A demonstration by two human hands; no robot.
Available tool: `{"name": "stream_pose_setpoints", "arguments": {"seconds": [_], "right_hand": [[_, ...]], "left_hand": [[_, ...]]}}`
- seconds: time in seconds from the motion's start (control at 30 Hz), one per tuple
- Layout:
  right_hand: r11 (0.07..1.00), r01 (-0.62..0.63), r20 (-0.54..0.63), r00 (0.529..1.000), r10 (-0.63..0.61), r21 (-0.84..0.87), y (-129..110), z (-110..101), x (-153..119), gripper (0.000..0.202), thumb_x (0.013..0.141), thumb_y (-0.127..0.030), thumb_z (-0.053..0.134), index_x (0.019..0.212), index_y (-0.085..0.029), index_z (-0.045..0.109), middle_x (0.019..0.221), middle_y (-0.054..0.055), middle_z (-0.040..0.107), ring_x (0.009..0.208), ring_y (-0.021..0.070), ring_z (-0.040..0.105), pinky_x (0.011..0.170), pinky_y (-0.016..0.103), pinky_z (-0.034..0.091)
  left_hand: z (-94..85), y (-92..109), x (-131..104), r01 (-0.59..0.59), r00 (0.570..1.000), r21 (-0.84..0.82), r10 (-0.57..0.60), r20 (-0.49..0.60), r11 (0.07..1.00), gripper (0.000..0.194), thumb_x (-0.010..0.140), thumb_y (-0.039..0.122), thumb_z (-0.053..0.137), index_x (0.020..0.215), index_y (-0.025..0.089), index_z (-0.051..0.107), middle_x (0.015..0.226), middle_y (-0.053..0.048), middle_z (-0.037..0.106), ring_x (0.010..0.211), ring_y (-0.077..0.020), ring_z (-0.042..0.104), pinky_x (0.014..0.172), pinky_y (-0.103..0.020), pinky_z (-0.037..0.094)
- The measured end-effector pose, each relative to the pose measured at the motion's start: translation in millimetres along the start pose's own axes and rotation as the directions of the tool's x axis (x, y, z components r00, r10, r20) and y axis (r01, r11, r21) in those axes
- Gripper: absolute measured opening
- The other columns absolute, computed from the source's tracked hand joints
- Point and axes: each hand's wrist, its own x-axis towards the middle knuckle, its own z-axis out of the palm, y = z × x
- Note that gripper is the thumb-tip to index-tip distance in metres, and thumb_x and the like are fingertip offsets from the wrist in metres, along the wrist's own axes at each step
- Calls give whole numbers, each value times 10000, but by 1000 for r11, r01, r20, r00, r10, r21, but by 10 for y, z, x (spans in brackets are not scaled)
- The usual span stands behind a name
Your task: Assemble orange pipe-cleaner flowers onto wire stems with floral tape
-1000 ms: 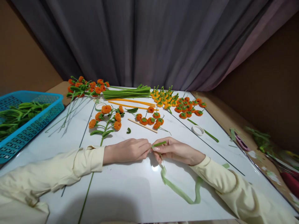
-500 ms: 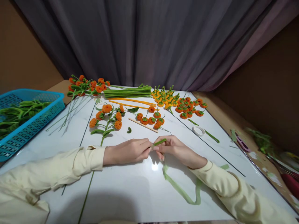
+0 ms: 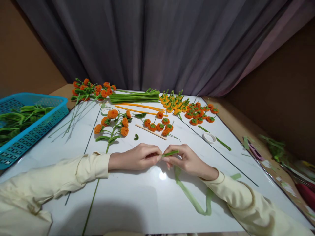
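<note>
Near the middle of the white table, my left hand (image 3: pixel 141 157) and my right hand (image 3: pixel 184 158) meet at the fingertips. Both pinch the lower end of a short green fuzzy stem (image 3: pixel 171 153), which points right across the right fingers. A pale green tape (image 3: pixel 194 203) trails from below my right hand in a loop on the tabletop. Beyond my left hand lies a long green stem (image 3: pixel 113 131) with several orange blooms and leaves. Several small orange blooms (image 3: pixel 152 127) and a thin wooden stick (image 3: pixel 150 131) rest just past the hands.
A blue basket (image 3: pixel 36 126) of green leaves stands at left. Green stems (image 3: pixel 134 97), yellow blooms (image 3: pixel 172 105) and more orange blooms (image 3: pixel 197 113) line the back. A white tape roll (image 3: pixel 209 138) lies right, with purple scissors (image 3: pixel 255 151) by the edge.
The short stem has shifted slightly right and down and tilts flatter. My left fingers are more arched, and the top of the pale green tape has moved a little right.
</note>
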Motion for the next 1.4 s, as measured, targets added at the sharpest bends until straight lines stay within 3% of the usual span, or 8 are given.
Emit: {"name": "stream_pose_setpoints", "arguments": {"seconds": [0.13,0.27,0.37,0.5,0.77,1.0,1.2,1.4], "right_hand": [[946,-118,-21,991,131,302,25,17,21,300,774,-409,691,714,-139,575,583,1,579,532,112,523,561,246,428],[930,-126,-49,987,152,346,63,16,39,317,751,-413,713,712,-132,572,590,9,597,523,107,522,549,241,416],[930,-150,-37,984,172,337,79,17,47,323,753,-420,709,708,-129,576,584,12,601,526,105,521,551,237,412],[926,-169,-17,982,186,337,86,17,60,311,769,-417,691,720,-129,584,600,17,613,547,111,536,581,246,424],[970,-139,-10,990,144,202,89,6,69,306,814,-421,636,757,-123,597,653,40,619,597,134,551,624,279,456],[993,-43,-35,999,39,-114,100,-7,28,248,884,-377,533,799,-154,600,647,30,629,605,139,558,605,253,450],[900,161,54,987,-152,-404,114,-63,-1,158,911,-235,459,857,-166,591,688,28,640,557,115,541,533,216,397],[621,449,204,881,-426,-643,195,-60,-17,239,905,-104,315,968,-142,543,710,61,585,617,152,523,557,255,406]], "left_hand": [[18,0,-9,-131,983,244,158,-98,961,150,887,193,443,949,94,538,796,-84,606,710,-148,556,644,-243,463],[31,-38,-15,-279,934,516,354,-49,810,147,896,120,420,992,83,525,836,-110,640,751,-176,590,676,-279,488],[33,-46,-21,-288,933,612,360,5,736,137,894,112,415,951,89,537,782,-92,632,700,-175,589,631,-278,488],[37,-23,-30,-243,959,611,282,34,753,174,904,118,382,906,89,554,751,-86,614,694,-175,581,621,-273,488],[59,3,-33,-24,998,295,41,-51,955,202,916,148,367,922,106,565,778,-52,588,686,-128,552,641,-223,452],[34,20,18,217,972,-47,-220,-78,975,114,837,186,481,822,140,584,644,21,527,556,-82,442,529,-186,369],[-64,41,76,497,867,-441,-450,214,747,121,838,248,517,846,137,567,521,68,469,422,-54,408,424,-162,334],[-126,-21,111,577,810,-677,-424,405,457,134,790,251,595,787,118,586,580,37,536,400,-41,405,382,-172,329]]}}
